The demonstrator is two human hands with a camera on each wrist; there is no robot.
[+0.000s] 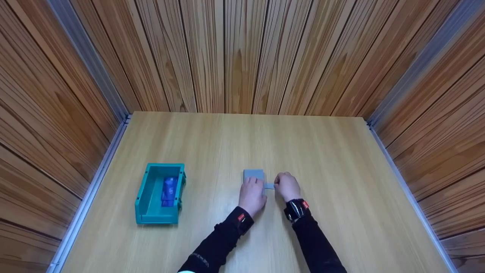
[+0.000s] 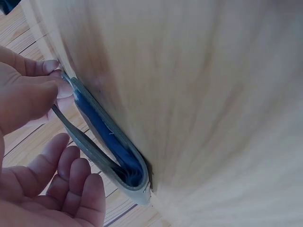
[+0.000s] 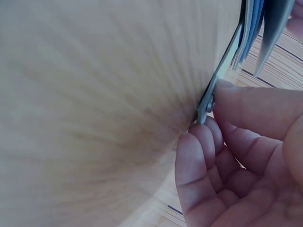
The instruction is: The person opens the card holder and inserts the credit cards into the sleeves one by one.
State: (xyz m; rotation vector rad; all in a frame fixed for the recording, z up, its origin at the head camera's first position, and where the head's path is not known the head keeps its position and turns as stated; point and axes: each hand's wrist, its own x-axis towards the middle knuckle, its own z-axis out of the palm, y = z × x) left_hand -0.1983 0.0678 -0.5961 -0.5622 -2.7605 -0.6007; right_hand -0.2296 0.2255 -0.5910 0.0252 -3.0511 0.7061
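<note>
On the desk [image 1: 341, 151] between plank walls [image 1: 240, 57], pinches the strap [image 1: 269, 185] of the grey case [image 1: 253, 174] in the fingers of the right hand [image 1: 287, 186]; lays the left hand [image 1: 252, 195] over the case; cannot tell its fingers' grip. Could drag the case askew by overpulling.

One person's two sets of fingers, left fingers [image 1: 250, 182] and right fingers [image 1: 281, 177]; one grey-blue wallet [image 1: 253, 173] with one strap [image 1: 269, 186]; one teal bin [image 1: 157, 219]; one blue tube [image 1: 169, 191]; two dark sleeves [image 1: 212, 246]; two wristbands [image 1: 295, 209]; three wooden walls [image 1: 242, 57]; one counter [image 1: 322, 148].
</note>
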